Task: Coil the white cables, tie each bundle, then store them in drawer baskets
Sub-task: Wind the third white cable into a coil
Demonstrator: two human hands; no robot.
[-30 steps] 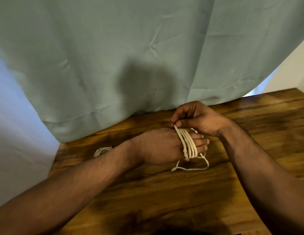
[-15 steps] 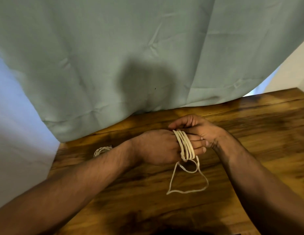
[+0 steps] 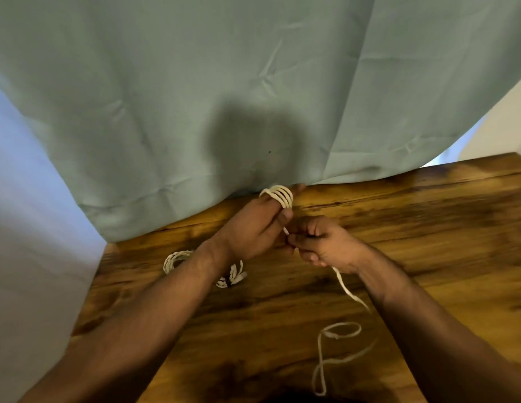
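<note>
One wooden table (image 3: 428, 213) frames the work, its far edge under a teal curtain (image 3: 166, 97). Above its middle the left hand (image 3: 247, 231) holds turns of white cable (image 3: 278, 196) wound round its fingers with the thumb clamped on them, and the right hand (image 3: 326, 245) — fingers curled — pinches the strand just beside. The loose tail (image 3: 337, 344) trails onto the table's near part and a coiled bundle (image 3: 172, 260) lies toward its left edge; if the thumb eases or the tail snags, the turns will likely slide off and spring loose.

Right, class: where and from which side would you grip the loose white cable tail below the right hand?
Take the loose white cable tail on its straight stretch under the right hand, from above: that part seems lifted clear; the rest lies looped flat on the wooden table.
</note>
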